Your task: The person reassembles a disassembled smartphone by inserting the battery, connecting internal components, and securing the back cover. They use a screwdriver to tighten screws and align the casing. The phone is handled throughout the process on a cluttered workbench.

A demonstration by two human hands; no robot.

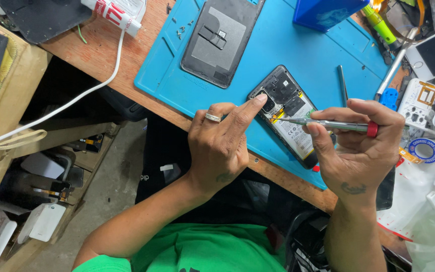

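Opened phone (285,113) under both hands: fingertip, screwdriver (328,124).

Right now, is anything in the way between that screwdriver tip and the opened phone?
Nothing visible blocks it. The right hand holds the screwdriver with its tip over the opened phone on the blue mat. The left hand presses its index finger on the phone's upper corner, beside the tip, not in its path.

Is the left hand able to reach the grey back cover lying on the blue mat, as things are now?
Probably yes. The left hand presses a fingertip on the opened phone, and the back cover lies just beyond on the mat, with nothing between them.
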